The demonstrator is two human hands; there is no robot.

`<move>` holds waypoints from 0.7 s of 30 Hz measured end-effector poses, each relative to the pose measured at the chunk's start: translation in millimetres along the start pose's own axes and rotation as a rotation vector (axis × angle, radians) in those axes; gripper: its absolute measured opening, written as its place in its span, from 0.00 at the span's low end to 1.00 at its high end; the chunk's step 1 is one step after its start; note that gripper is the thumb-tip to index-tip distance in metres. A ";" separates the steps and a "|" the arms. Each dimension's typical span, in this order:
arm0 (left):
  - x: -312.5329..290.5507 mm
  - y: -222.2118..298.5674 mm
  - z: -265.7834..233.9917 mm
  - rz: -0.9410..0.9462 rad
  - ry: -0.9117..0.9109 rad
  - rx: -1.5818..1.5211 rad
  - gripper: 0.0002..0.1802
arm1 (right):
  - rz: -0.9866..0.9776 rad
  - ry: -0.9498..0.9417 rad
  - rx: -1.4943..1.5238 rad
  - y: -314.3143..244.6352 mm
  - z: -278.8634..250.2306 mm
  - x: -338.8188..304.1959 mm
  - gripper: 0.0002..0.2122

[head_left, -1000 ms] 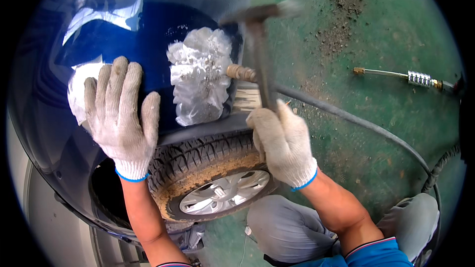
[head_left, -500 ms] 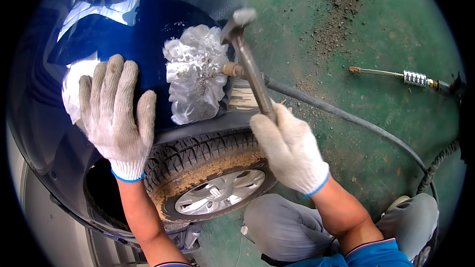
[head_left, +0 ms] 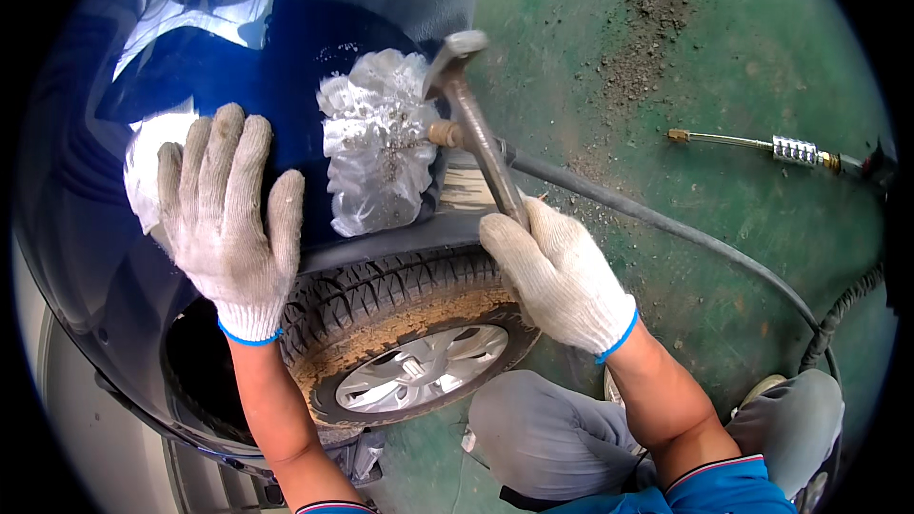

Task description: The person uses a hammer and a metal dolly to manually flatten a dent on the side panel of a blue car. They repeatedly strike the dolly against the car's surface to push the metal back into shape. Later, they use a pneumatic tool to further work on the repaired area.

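Observation:
My left hand point(head_left: 228, 219), in a white knit glove with a blue cuff edge, lies flat on the dark blue car fender point(head_left: 276, 76), fingers spread. Beside it is a silvery, scalloped-edged patch point(head_left: 376, 157) on the paint, dotted with small dark specks. My right hand point(head_left: 562, 276), gloved alike, is wrapped round the handle of a metal hammer point(head_left: 481, 128). The hammer's head is raised near the patch's upper right edge. Behind the handle, a copper-coloured fitting point(head_left: 444, 133) meets the patch's right edge; the handle partly hides where it joins a thick grey cable.
Below the fender is a muddy tyre point(head_left: 381, 290) with a silver wheel point(head_left: 424, 369). The grey cable point(head_left: 647, 221) crosses the green floor to the right. A metal nozzle tool point(head_left: 795, 149) lies farther right. Loose dirt point(head_left: 647, 33) is scattered at the far side.
The hammer's head has dropped slightly, still raised, in my right hand. My left hand stays spread on the fender, with hardly any shift.

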State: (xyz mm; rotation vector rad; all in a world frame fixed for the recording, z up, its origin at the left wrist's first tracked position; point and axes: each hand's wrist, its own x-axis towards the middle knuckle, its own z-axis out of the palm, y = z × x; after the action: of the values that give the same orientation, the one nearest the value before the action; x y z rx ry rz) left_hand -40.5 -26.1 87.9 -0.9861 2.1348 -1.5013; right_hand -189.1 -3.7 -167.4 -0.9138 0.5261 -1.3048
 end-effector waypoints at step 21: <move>-2.6 0.5 -0.6 -0.002 0.003 -0.022 0.23 | 0.169 0.009 0.295 -2.5 16.8 19.3 0.14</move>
State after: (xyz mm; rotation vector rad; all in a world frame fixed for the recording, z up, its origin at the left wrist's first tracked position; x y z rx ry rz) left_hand -39.2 -23.7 87.4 -0.9953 2.1576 -1.4837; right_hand -173.2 -17.8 -152.9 -0.6062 0.3950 -1.1952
